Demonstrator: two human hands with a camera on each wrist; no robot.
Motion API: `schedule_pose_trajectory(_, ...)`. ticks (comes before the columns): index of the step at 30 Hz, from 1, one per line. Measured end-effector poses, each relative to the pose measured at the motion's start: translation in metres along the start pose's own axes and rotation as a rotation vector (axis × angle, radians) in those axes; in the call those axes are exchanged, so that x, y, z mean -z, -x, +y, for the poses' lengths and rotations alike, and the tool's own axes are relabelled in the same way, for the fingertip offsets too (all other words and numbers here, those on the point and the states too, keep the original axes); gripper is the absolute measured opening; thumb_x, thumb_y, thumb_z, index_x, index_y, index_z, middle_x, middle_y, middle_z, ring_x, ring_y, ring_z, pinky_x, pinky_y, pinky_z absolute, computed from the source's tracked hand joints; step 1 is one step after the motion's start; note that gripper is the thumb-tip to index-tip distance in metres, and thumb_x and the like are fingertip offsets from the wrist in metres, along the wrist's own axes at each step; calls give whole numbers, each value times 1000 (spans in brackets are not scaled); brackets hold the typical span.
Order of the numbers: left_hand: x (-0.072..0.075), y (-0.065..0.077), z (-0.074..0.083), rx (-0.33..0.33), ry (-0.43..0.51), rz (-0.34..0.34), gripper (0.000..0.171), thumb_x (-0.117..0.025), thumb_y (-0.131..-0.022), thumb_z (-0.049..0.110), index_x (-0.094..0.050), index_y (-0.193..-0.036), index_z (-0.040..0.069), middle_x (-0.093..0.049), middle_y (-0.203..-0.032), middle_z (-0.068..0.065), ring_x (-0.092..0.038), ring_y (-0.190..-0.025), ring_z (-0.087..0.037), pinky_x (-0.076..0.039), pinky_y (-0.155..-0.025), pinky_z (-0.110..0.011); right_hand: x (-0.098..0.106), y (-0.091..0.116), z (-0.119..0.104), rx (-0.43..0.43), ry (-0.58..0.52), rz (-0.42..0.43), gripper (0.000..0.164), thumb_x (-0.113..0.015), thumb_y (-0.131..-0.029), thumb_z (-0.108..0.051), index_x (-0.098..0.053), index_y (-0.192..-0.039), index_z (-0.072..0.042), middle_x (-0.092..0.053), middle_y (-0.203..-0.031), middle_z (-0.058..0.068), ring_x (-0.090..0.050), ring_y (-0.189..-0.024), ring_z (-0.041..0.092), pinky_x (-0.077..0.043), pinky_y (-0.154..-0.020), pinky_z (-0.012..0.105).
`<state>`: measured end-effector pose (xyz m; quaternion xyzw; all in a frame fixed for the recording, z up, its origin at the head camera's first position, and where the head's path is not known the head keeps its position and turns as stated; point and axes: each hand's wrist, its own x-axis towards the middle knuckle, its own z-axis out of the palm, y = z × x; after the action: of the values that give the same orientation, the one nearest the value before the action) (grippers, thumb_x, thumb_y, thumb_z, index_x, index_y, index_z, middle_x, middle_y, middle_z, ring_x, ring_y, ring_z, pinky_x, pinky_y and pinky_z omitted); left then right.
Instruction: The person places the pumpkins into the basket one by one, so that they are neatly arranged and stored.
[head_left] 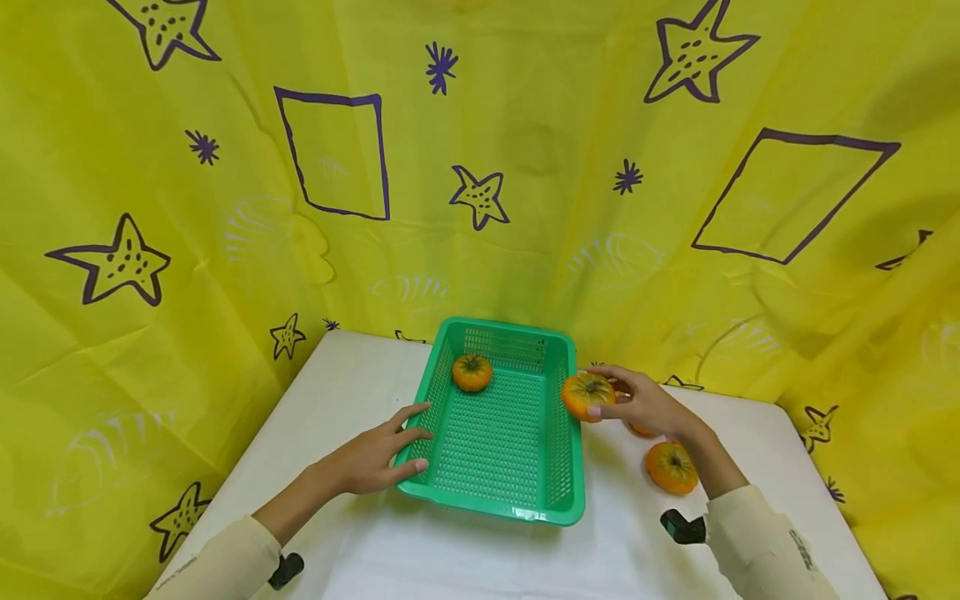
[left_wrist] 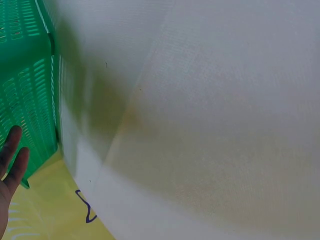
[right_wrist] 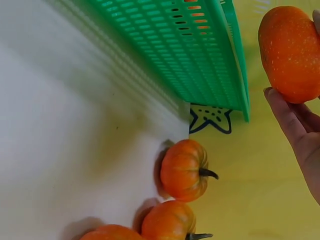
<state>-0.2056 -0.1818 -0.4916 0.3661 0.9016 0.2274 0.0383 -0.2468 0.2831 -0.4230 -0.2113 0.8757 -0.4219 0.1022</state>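
Note:
A green plastic basket (head_left: 491, 508) with slotted walls stands on the white table. One small orange pumpkin (head_left: 472, 373) sits inside it, near the back left corner. My right hand (head_left: 637, 404) grips another small pumpkin (head_left: 587, 395) between thumb and fingers, overlapping the basket's right rim in the head view. In the right wrist view this held pumpkin (right_wrist: 290, 55) is higher than the pumpkins on the table. At the basket's left rim is my left hand (head_left: 378, 454), fingers spread and loosely bent, holding nothing.
To the right of the basket, a pumpkin (head_left: 672, 467) lies on the table (head_left: 360, 550), with another partly hidden behind my right hand. Three show in the right wrist view, including a stemmed pumpkin (right_wrist: 184, 170). A yellow patterned curtain (head_left: 525, 125) surrounds the table's back and sides.

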Motion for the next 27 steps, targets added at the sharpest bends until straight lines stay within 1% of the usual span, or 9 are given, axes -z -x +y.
schedule_pose_trajectory(3, 1, -1, 0, -2, -2, -1, 50, -51, -102, 49, -57, -139, 16, -22, -165, -8, -58, -129, -33, -54, -94, -49, -1, -3, -3, -14, 6, 3, 68, -75, -91, -27, -46, -150, -9, -49, -147, 18, -56, -122, 36, -50, -96, 41)
schedule_pose_trajectory(5, 1, -1, 1, -1, 1, -4, 51, -51, -103, 49, -57, -139, 15, -21, -166, -8, -57, -129, -33, -54, -95, -49, -1, -5, -5, -18, -1, -1, 69, -76, -91, -27, -45, -150, -10, -54, -142, 16, -58, -120, 33, -51, -94, 40)
schedule_pose_trajectory(11, 0, -1, 1, 6, 14, -8, 52, -50, -103, 49, -57, -141, 14, -21, -166, -8, -56, -131, -35, -53, -96, -51, -4, -15, -13, 6, -59, -38, 71, -75, -91, -23, -41, -151, -5, -61, -128, 18, -61, -103, 25, -55, -81, 30)
schedule_pose_trajectory(18, -2, 1, 1, 10, 20, 0, 52, -50, -103, 50, -57, -140, 15, -21, -166, -7, -58, -129, -34, -53, -95, -51, -14, -29, -20, 12, -79, -80, 68, -74, -92, -22, -42, -151, -8, -59, -123, 20, -58, -94, 26, -53, -66, 34)
schedule_pose_trajectory(20, -3, 2, 1, 9, 18, 0, 52, -49, -103, 50, -57, -140, 15, -21, -166, -7, -58, -129, -34, -53, -95, -51, -18, -33, -21, 16, -78, -89, 68, -73, -92, -21, -42, -151, -9, -59, -124, 19, -58, -96, 25, -53, -68, 33)
schedule_pose_trajectory(22, -3, 2, 0, 8, 17, 1, 52, -49, -103, 50, -57, -140, 15, -21, -166, -6, -58, -129, -34, -53, -95, -51, -22, -36, -22, 24, -70, -94, 68, -73, -93, -22, -41, -151, -8, -59, -125, 18, -59, -99, 24, -53, -75, 32)
schedule_pose_trajectory(24, -3, 2, 0, 4, 15, 6, 52, -50, -103, 50, -57, -140, 15, -22, -166, -7, -57, -129, -34, -53, -95, -52, -25, -38, -25, 10, -66, -95, 69, -73, -93, -25, -41, -152, -10, -58, -129, 15, -60, -105, 24, -53, -82, 31)
schedule_pose_trajectory(25, -3, 2, -1, 2, 11, 9, 52, -50, -103, 50, -57, -140, 14, -22, -166, -7, -57, -129, -35, -53, -95, -52, -27, -39, -26, -2, -68, -96, 69, -73, -92, -27, -42, -152, -11, -58, -129, 14, -60, -107, 23, -53, -85, 31)
schedule_pose_trajectory(27, -3, 1, -1, 0, 9, 12, 52, -50, -103, 50, -57, -140, 14, -22, -166, -7, -56, -130, -35, -53, -95, -52, -29, -41, -29, 0, -66, -101, 70, -73, -92, -29, -42, -152, -10, -56, -131, 15, -59, -110, 25, -53, -88, 33)
